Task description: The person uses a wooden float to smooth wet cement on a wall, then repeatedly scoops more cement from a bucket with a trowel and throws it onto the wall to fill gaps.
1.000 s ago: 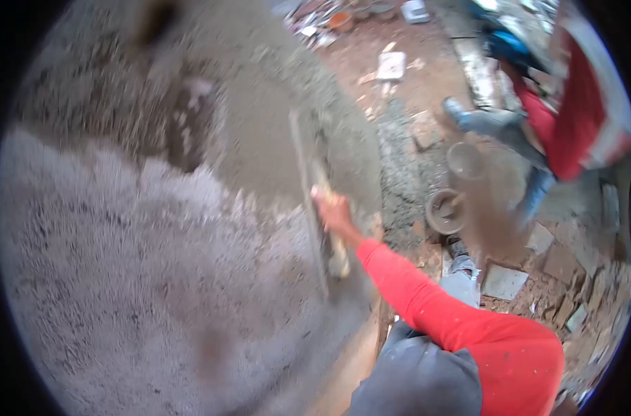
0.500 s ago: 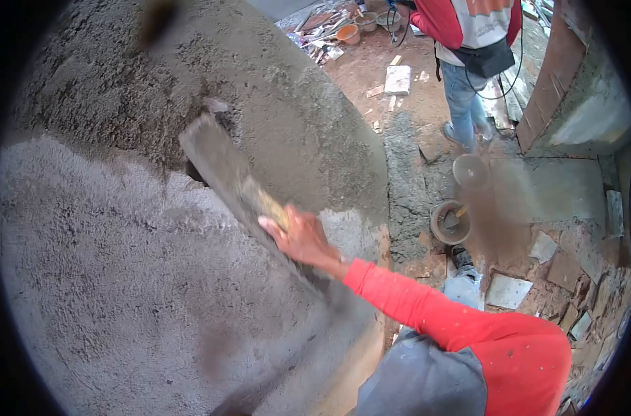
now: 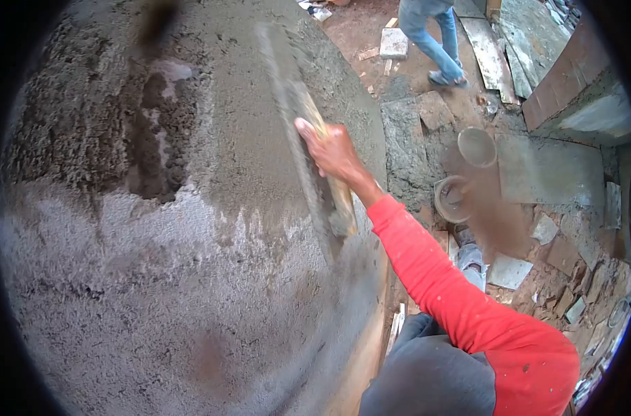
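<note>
My right hand (image 3: pixel 336 156), in a red sleeve, is closed around the wooden handle of a long plastering float (image 3: pixel 281 90). The float's narrow blade stands steeply slanted against the wall (image 3: pixel 156 291), its outline smeared by motion. Damp, coarse mortar (image 3: pixel 239 139) covers the upper wall, while lighter grey plaster lies below. Left of the float, a dark rough hollow (image 3: pixel 156 135) with pale patches breaks the mortar. My left hand is out of view.
To the right, a bucket (image 3: pixel 451 201) and a round container (image 3: pixel 477 147) stand on the floor beside a flat slab (image 3: pixel 551 170). Broken tiles (image 3: pixel 510 272) lie around. Farther off are a co-worker's jeans-clad legs (image 3: pixel 430 35) and a pale block (image 3: pixel 394 43).
My right hand has swept the float up and to the right, turning it steeper. The dark hollow it partly covered now shows. The co-worker appears higher in view, mostly cut off.
</note>
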`<state>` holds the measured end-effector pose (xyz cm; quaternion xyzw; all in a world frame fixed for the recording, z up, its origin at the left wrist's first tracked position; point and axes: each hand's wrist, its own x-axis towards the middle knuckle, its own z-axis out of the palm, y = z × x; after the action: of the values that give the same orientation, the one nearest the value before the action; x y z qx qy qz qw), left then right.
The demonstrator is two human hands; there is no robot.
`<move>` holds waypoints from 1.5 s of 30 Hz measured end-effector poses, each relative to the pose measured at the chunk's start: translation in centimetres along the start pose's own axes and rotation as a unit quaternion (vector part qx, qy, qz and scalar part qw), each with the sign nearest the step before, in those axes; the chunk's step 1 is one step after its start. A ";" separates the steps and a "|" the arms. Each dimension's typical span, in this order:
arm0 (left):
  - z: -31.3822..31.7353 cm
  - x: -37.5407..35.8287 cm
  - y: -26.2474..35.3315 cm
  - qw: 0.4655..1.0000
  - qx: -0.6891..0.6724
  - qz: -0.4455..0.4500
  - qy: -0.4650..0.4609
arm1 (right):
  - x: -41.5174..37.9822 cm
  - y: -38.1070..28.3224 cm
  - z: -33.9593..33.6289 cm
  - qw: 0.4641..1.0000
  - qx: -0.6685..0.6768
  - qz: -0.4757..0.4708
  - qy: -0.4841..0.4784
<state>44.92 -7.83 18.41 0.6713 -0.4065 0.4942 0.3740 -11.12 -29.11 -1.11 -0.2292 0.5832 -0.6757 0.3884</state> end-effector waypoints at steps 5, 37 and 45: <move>-2.8 1.7 -1.0 0.999 0.005 0.011 0.039 | -6.7 12.9 -0.6 0.985 0.087 0.148 0.024; -10.7 2.1 -5.1 0.991 0.084 0.106 -0.003 | -25.6 17.7 3.7 0.991 0.046 -0.116 0.037; -11.3 0.8 -4.9 0.990 0.083 0.114 -0.016 | -31.0 23.8 2.9 0.899 0.104 0.425 0.031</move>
<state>45.51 4.16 21.35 0.6571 -0.4435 0.5552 0.2517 15.61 -6.81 -19.06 0.1027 0.5635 -0.5100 0.6417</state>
